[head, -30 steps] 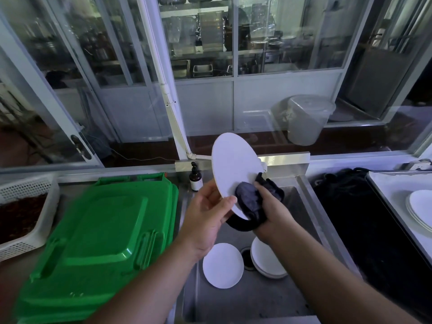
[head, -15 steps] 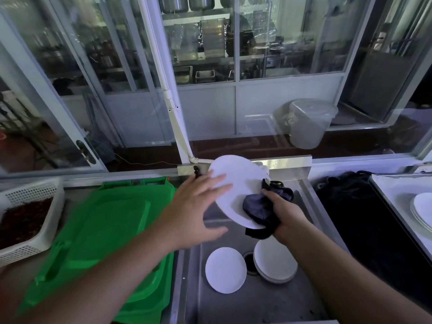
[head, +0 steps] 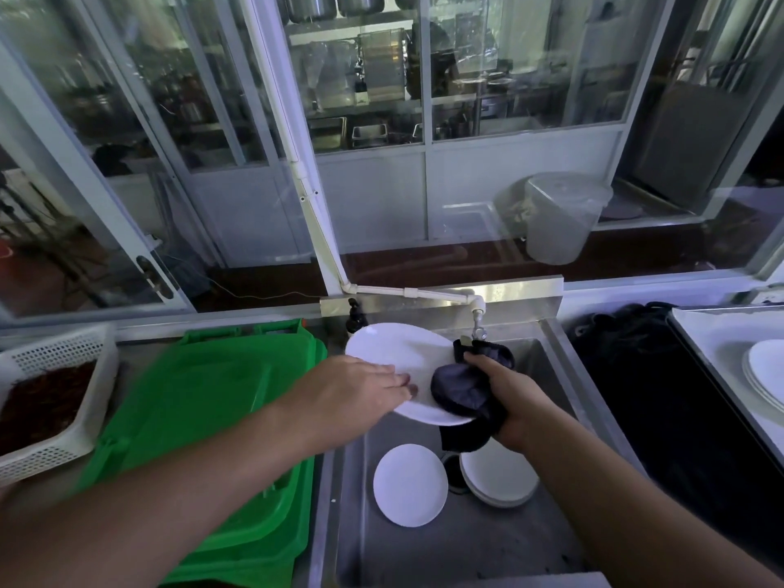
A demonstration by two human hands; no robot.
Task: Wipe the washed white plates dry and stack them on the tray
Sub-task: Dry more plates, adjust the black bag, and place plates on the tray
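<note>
Your left hand (head: pixel 360 386) has come off the rim of the round white plate (head: pixel 407 367) and now lies flat on its upper face, fingers straight and pressing; a second ago it gripped the edge with the plate standing nearly upright. The plate has tipped over toward level and hangs above the back of the steel sink (head: pixel 547 358), just under the tap (head: pixel 478 320). Your right hand (head: pixel 505 401) keeps its fingers curled round the dark crumpled cloth (head: pixel 460 390), holding it against the plate's right edge and, it seems, underneath. That suggests you have turned the plate to dry its other face, so this one is not yet ready for stacking. In the sink bottom a single white plate (head: pixel 410 485) and a short stack of white plates (head: pixel 498 481) wait beside the drain. The white tray (head: pixel 704 333) at the bench's right edge already carries a few dried plates (head: pixel 765 371).
</note>
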